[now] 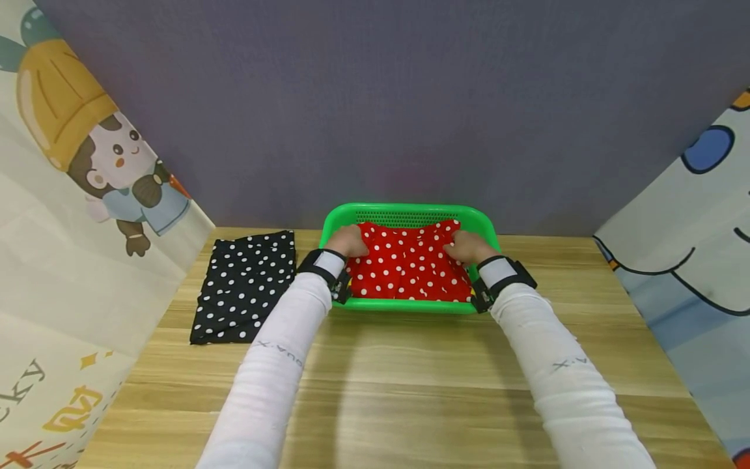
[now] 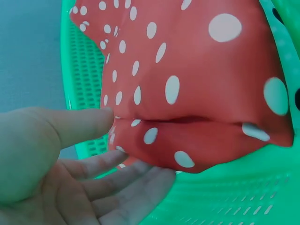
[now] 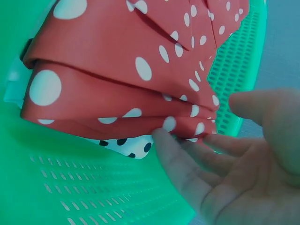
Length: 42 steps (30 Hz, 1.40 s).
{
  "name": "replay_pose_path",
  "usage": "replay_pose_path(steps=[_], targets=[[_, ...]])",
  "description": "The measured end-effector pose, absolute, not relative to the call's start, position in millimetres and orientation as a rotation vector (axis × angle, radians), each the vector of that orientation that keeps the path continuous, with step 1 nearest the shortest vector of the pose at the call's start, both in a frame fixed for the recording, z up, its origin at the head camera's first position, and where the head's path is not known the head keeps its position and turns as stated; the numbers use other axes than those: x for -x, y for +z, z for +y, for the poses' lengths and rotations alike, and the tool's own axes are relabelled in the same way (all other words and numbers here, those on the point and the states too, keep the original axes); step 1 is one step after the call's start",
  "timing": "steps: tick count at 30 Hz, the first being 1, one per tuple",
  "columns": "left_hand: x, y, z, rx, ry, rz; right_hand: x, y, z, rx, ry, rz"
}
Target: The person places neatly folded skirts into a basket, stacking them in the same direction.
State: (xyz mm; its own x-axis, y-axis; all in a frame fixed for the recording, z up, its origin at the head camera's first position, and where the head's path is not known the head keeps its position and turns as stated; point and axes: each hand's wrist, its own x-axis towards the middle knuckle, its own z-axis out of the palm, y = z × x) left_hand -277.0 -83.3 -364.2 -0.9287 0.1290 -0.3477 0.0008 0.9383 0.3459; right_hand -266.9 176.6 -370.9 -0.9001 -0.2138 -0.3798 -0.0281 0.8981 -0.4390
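Observation:
A folded red cloth with white dots [image 1: 404, 264] lies in a green plastic basket [image 1: 410, 305]. At its left side is my left hand [image 1: 349, 241]; in the left wrist view the thumb and the extended fingers [image 2: 136, 187] touch the cloth's edge, with a gap between them. My right hand [image 1: 469, 247] is at the opposite side. In the right wrist view its fingertips [image 3: 166, 140] touch the lower edge of the cloth while the thumb stands apart. A white cloth with black dots [image 3: 136, 146] shows partly beneath the red one.
Left of the basket, a folded black cloth with white dots [image 1: 246, 286] lies flat on the wooden table [image 1: 404, 384]. A grey panel [image 1: 398, 117] rises behind the basket. Printed cartoon sheets [image 1: 70, 260] border the table at both sides.

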Motion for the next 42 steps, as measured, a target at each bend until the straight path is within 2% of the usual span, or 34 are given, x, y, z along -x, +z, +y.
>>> replay_pose_path(steps=[13, 30, 42], targets=[[272, -362, -98, -0.175, 0.404, 2.638, 260, -370, 178, 0.141, -0.67, 2.462], [247, -335, -96, -0.42, 0.445, 2.831, 239, -350, 180, 0.551, -0.603, 2.923], [214, -345, -103, -0.665, 0.463, 3.06, 206, -357, 184, 0.742, -0.526, 3.102]])
